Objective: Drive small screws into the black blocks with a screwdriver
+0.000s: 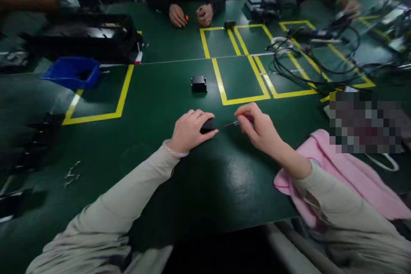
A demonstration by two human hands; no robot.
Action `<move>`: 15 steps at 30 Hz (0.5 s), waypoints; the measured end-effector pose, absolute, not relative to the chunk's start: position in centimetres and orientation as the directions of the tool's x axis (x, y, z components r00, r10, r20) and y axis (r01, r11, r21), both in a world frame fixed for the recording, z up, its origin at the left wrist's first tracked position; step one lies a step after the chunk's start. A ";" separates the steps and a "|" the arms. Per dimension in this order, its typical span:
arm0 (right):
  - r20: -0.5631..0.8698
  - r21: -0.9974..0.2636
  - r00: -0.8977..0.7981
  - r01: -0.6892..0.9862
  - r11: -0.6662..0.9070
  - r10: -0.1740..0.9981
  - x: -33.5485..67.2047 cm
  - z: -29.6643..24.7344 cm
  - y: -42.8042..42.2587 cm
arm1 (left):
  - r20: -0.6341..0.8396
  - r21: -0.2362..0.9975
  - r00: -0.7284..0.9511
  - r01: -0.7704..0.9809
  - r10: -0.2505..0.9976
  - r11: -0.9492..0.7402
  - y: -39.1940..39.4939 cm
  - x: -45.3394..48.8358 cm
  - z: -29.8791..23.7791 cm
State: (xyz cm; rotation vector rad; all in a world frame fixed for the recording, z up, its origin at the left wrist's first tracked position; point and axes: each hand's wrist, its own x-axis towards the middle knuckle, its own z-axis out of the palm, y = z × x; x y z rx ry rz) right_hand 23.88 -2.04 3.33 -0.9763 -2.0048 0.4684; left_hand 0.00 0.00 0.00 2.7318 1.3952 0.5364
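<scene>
My left hand (192,130) is closed around a small black box-shaped part (208,125) and holds it on the green tabletop. Part of the box is hidden under my fingers. Between the fingertips of my right hand (258,126) is the handle of a thin screwdriver (228,125). Its shaft points left, with the tip at the right side of the box; whether it touches a screw is too small to tell. Just beyond my hands stands a second black box-shaped part (199,84).
A blue bin (73,72) and a long black housing (86,38) stand at the left. Small metal pieces (72,174) lie nearer. Black cables (321,66) spread across the right, above a pink cloth (340,171). Co-workers sit opposite, one with hands (191,15) on the table.
</scene>
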 end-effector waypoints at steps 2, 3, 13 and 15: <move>0.505 -0.637 -0.347 0.468 0.612 0.790 24.0 3.3 -2.0 | 0.290 0.180 0.539 0.781 0.791 -0.599 0.0 0.1 0.1; 0.497 -0.642 -0.348 0.469 0.607 0.795 24.0 3.3 -2.0 | 0.290 0.181 0.540 0.780 0.790 -0.599 0.0 0.2 0.1; 0.486 -0.659 -0.341 0.462 0.594 0.805 23.9 3.3 -2.1 | 0.291 0.182 0.547 0.774 0.785 -0.606 0.1 0.1 0.2; 0.475 -0.655 -0.359 0.465 0.596 0.803 24.0 3.4 -2.0 | 0.291 0.179 0.547 0.775 0.785 -0.606 0.1 0.0 0.2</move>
